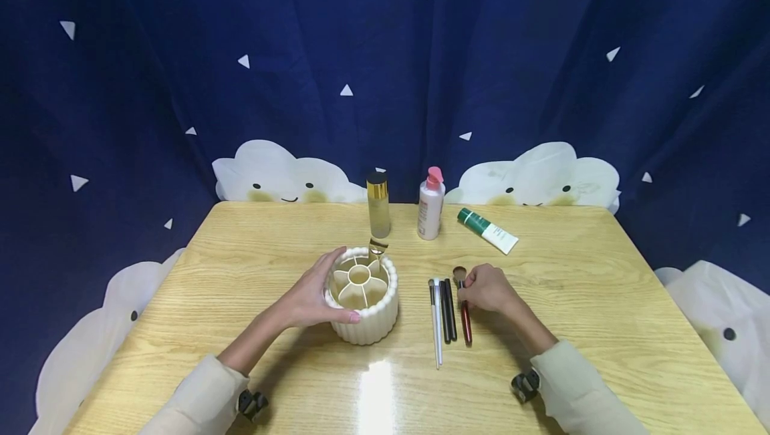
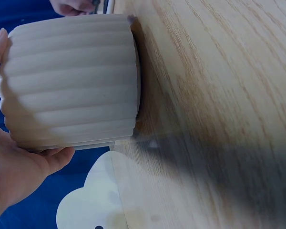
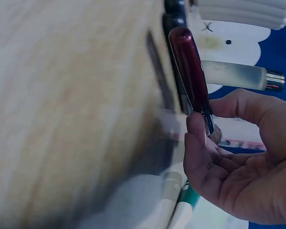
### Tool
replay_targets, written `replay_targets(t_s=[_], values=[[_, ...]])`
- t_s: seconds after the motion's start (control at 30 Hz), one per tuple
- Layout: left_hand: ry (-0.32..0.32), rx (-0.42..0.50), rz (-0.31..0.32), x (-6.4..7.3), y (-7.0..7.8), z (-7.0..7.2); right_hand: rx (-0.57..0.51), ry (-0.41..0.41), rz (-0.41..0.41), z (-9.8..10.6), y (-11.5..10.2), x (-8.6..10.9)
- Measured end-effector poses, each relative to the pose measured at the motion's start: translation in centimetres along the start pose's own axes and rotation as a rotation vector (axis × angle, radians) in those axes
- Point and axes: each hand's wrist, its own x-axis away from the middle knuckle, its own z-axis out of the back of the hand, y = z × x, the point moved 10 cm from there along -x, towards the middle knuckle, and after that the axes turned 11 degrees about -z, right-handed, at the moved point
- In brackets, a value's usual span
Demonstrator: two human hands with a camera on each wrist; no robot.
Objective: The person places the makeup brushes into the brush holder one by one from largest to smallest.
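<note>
My left hand (image 1: 313,296) grips the side of a round, cream, ribbed brush holder (image 1: 364,325) with petal-shaped compartments, thumb at the near rim and fingers at the far side. A gold-coloured tool (image 1: 377,248) with a flat head stands in its back compartment. The holder's ribbed wall (image 2: 71,86) fills much of the left wrist view. My right hand (image 1: 488,288) pinches a makeup brush (image 1: 466,328) with a red handle and dark bristles between thumb and fingertips. In the right wrist view its glossy handle (image 3: 189,71) sticks out past the fingers.
Left of the red brush lie two black pencil-like sticks (image 1: 448,311) and two slim pale-handled brushes (image 1: 437,328). Behind stand a gold-collared bottle (image 1: 379,211) and a pink-topped pump bottle (image 1: 430,211). A green and white tube (image 1: 488,230) lies at the back right of the wooden table (image 1: 571,288).
</note>
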Motion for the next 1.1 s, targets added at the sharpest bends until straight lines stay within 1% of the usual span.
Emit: replay_targets(t_s=[0.2, 0.37, 0.67, 0.83, 0.9, 1.1], values=[[-0.008, -0.005, 0.000, -0.2, 0.1, 0.0, -0.036, 0.025, -0.011, 1.6, -0.8, 0.4], [-0.006, -0.007, -0.009, -0.3, 0.3, 0.3, -0.074, 0.085, 0.000, 3.2, -1.9, 0.7], [0.000, 0.016, -0.007, 0.2, 0.5, 0.1, -0.184, 0.160, 0.081, 4.1, -4.0, 1.3], [0.000, 0.013, -0.009, 0.1, 0.4, 0.1, -0.238, 0.198, 0.135, 4.8, -5.5, 2.0], [0.000, 0.011, -0.009, 0.1, 0.4, 0.1, -0.267, 0.203, 0.156, 5.0, -6.2, 2.3], [0.001, 0.003, -0.002, 0.1, 0.3, 0.2, -0.377, 0.172, 0.225, 5.3, -8.4, 2.9]])
